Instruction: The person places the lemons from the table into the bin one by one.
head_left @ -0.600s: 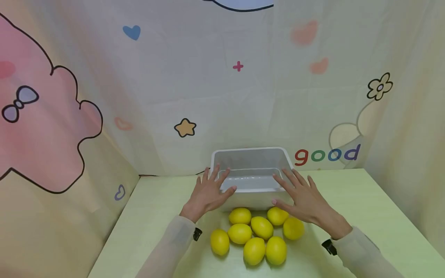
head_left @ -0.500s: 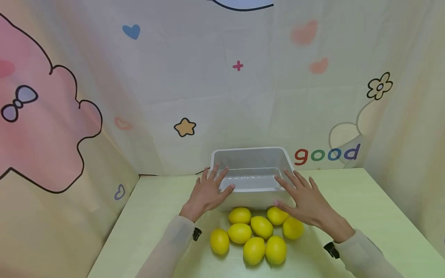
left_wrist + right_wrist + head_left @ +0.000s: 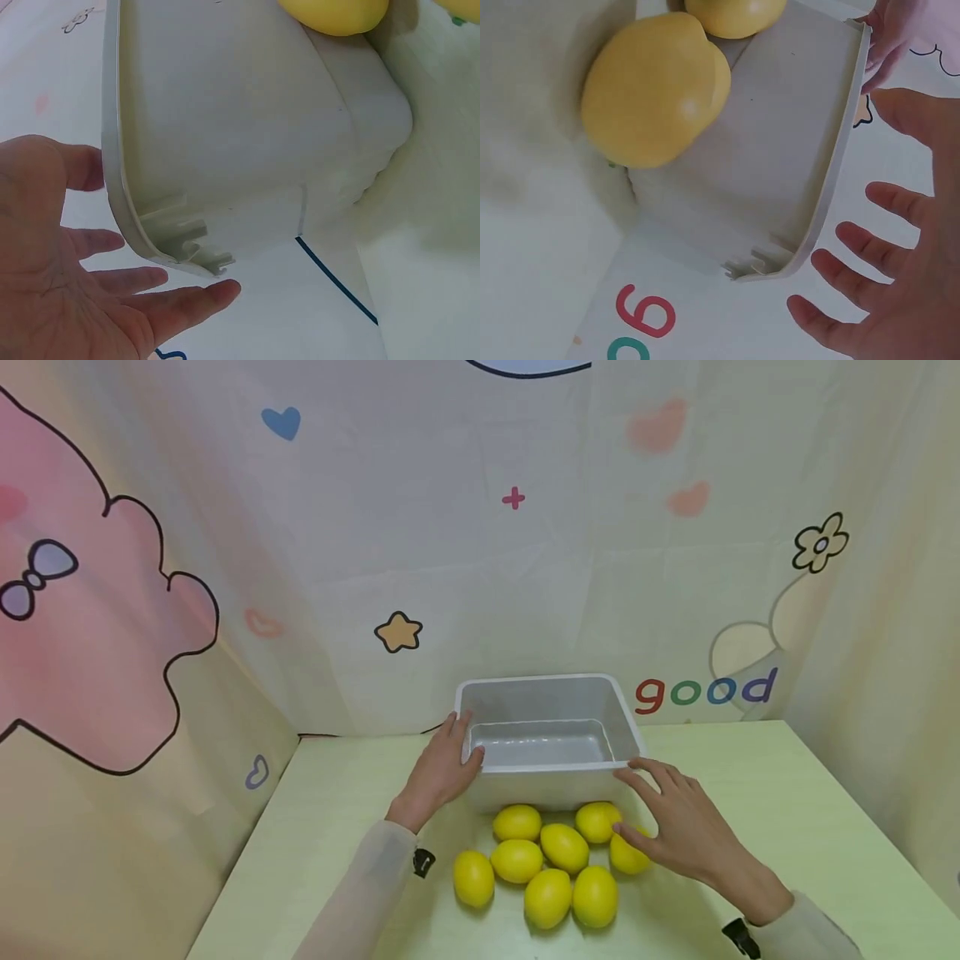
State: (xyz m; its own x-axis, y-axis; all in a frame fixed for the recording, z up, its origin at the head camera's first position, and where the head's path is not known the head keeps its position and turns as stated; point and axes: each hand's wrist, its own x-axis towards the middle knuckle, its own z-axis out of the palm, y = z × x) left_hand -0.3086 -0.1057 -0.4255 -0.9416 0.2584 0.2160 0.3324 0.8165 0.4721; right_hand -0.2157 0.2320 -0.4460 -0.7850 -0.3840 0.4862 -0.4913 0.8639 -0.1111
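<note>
Eight lemons (image 3: 547, 899), unmoved, sit nearest me, below and between both sets of fingers. Right hand (image 3: 686, 822), fingers apart, has swung outward to the right front corner of the one pale bin (image 3: 551, 787); left hand (image 3: 441, 768), fingers apart, has shifted to its left rim, contact unclear. Bin sits between the fingertips, beyond the lemons: two hands flanking it now, nothing gripped.

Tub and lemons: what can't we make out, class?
Head view: part of the rightmost lemon, behind the right hand; the back of the tub, behind its walls.
Left wrist view: part of the larger-looking lemon, cut by the top edge.
Right wrist view: most of one lemon, behind another lemon.
</note>
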